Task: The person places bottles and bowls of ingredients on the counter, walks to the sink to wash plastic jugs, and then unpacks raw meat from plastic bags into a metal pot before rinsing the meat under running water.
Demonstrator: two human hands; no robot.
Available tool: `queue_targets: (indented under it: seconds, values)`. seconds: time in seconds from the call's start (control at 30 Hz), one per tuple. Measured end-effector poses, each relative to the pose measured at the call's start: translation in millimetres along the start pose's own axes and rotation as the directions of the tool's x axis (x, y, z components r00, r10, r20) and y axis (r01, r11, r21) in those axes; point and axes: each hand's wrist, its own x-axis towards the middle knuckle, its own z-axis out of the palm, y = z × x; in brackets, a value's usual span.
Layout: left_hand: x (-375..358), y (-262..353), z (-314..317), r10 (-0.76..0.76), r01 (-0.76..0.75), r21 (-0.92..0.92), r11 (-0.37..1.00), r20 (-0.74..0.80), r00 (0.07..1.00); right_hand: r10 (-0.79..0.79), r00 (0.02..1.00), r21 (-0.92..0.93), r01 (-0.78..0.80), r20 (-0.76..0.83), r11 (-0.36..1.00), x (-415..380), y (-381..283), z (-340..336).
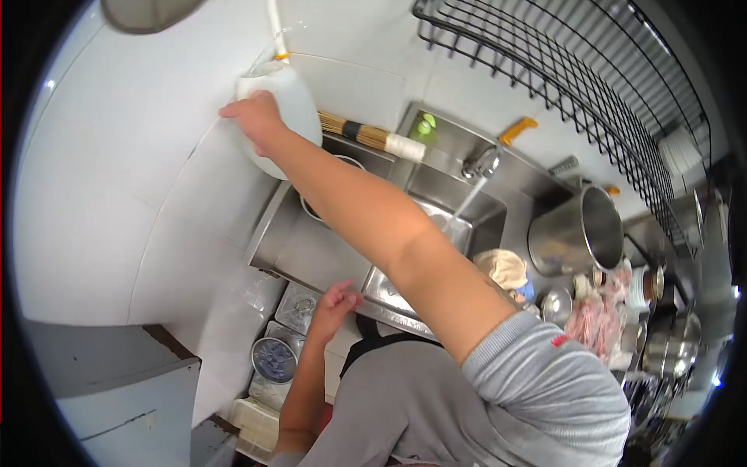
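Observation:
My right arm reaches across the sink to the wall, where my right hand (pixel 261 121) is closed on the upper part of a white rounded plastic container (pixel 299 105). The container's far side and handle area are partly covered by my fingers. Beside the front edge of the steel sink (pixel 303 253), my left hand (pixel 334 307) hangs low with loosely bent, parted fingers and nothing visible in it. Water runs from the faucet (pixel 484 163) into the basin, whose middle is hidden behind my right arm.
A bamboo brush (pixel 354 131) and green-topped pump bottle (pixel 425 126) lie along the back ledge. A tall steel pot (pixel 576 233) stands right of the basin, near a cloth (pixel 502 268). A black wire rack (pixel 545 62) juts out above. Below left is a round bowl (pixel 274 359).

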Motion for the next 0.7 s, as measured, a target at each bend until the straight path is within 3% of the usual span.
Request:
queue_targets:
  seconds: [0.13,0.17,0.23,0.3,0.33,0.37,0.43,0.47,0.5,0.53,0.57,0.6,0.7]
  values:
    - [14,15,-1,0.018,-0.019,-0.023,1.000,-0.017,1.000,-0.065,0.997,-0.395,0.078,0.044,0.915,-2,-9,-14]
    - [25,18,-2,0.029,-0.029,-0.030,0.999,-0.011,1.000,-0.088,0.993,-0.505,0.118,0.083,0.855,0,-7,-22]
    - [49,24,-2,0.005,-0.005,-0.028,1.000,-0.003,1.000,-0.349,0.927,-0.736,0.331,0.137,0.590,-15,4,-40]
    - [67,28,1,0.004,-0.001,-0.056,0.998,0.054,0.999,-0.409,0.874,-0.651,0.472,0.261,0.594,-68,-7,-83]
    - [79,36,5,0.024,-0.015,-0.084,0.996,0.105,0.994,-0.377,0.891,-0.670,0.443,0.253,0.596,-91,-4,-112]
    - [95,43,12,0.043,-0.025,-0.114,0.993,0.158,0.986,-0.347,0.906,-0.688,0.412,0.241,0.598,-114,6,-146]
    - [127,56,33,0.006,0.009,-0.076,0.997,0.193,0.981,-0.262,0.961,-0.398,0.208,-0.085,0.894,-169,46,-218]
    - [143,61,48,-0.011,0.023,-0.057,0.998,0.203,0.979,-0.188,0.952,-0.382,0.084,-0.244,0.920,-198,64,-263]
    - [160,64,64,-0.044,0.049,-0.019,0.999,0.230,0.972,-0.249,0.908,-0.517,0.042,-0.338,0.855,-226,87,-314]
    - [179,67,82,-0.073,0.070,0.020,0.997,0.251,0.965,-0.200,0.865,-0.573,-0.119,-0.461,0.811,-257,107,-362]
    - [199,70,100,-0.099,0.087,0.058,0.995,0.272,0.957,-0.387,0.753,-0.785,-0.268,-0.532,0.558,-299,110,-391]
    - [219,70,117,-0.127,0.118,0.047,0.992,0.311,0.942,-0.419,0.769,-0.859,-0.322,-0.483,0.399,-338,107,-424]
    - [279,62,168,-0.226,0.238,0.020,0.971,0.403,0.887,-0.299,0.729,-0.775,-0.629,-0.615,0.062,-443,83,-450]
